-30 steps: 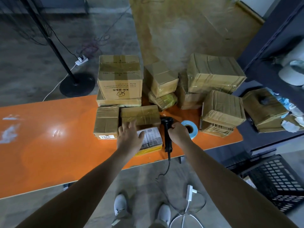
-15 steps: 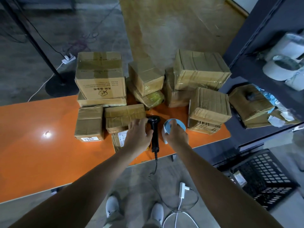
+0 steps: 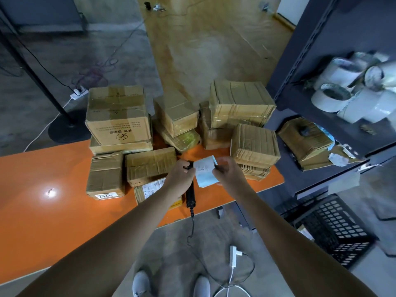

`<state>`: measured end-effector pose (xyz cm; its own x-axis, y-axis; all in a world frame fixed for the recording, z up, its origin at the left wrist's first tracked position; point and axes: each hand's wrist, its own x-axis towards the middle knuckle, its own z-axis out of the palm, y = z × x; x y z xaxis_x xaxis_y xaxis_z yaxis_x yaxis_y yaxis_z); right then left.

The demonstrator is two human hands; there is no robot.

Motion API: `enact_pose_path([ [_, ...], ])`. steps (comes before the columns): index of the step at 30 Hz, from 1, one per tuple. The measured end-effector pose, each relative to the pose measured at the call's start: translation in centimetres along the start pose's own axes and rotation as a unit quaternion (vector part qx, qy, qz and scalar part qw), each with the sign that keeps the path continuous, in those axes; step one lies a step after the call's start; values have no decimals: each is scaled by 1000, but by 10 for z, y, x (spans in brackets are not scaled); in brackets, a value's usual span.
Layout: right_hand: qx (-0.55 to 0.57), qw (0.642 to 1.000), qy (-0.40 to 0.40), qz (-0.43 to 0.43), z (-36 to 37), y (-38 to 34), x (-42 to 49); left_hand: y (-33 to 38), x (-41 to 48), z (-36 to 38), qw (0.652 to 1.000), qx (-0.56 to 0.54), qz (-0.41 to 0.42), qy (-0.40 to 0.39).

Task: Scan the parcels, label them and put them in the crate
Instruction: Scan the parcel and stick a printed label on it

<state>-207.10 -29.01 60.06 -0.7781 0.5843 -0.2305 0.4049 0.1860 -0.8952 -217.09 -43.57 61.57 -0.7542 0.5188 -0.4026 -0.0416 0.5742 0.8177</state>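
Note:
Above the orange table (image 3: 53, 215), both of my hands hold a pale blue label roll (image 3: 205, 173). My right hand (image 3: 230, 173) grips its right side, and my left hand (image 3: 181, 175) pinches its left edge. The black barcode scanner (image 3: 190, 195) lies on the table under my left hand, cable hanging off the front edge. A small parcel with a white printed label (image 3: 150, 189) lies just left of the scanner, partly hidden by my left forearm. Several taped cardboard parcels (image 3: 254, 144) are piled behind. The black plastic crate (image 3: 334, 228) stands on the floor at lower right.
A dark metal shelf (image 3: 317, 61) at the right holds white tape rolls (image 3: 347, 97) and more parcels (image 3: 304, 140). A black stand base (image 3: 66, 127) and a power strip (image 3: 78, 93) are on the floor behind the table. A white adapter (image 3: 233, 255) and cables lie by my feet.
My right hand let go of the scanner, picked up the label roll and raised it. My left hand left the small parcel and came over to the roll.

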Motion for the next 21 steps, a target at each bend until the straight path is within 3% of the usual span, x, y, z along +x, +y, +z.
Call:
enact_pose_path([
  [5, 114, 993, -26, 19, -7, -19, -4, 21, 9, -7, 984, -158, -76, -23],
  [9, 88, 994, -64, 4, -9, -32, -4, 29, 12, -16, 959, -266, -98, -22],
  [15, 41, 995, -68, -58, -10, -53, -7, 34, 7, -29, 953, -292, -79, -16],
  [21, -18, 989, -97, -109, -4, -68, -11, 39, 5, -46, 943, -310, -112, 36],
])
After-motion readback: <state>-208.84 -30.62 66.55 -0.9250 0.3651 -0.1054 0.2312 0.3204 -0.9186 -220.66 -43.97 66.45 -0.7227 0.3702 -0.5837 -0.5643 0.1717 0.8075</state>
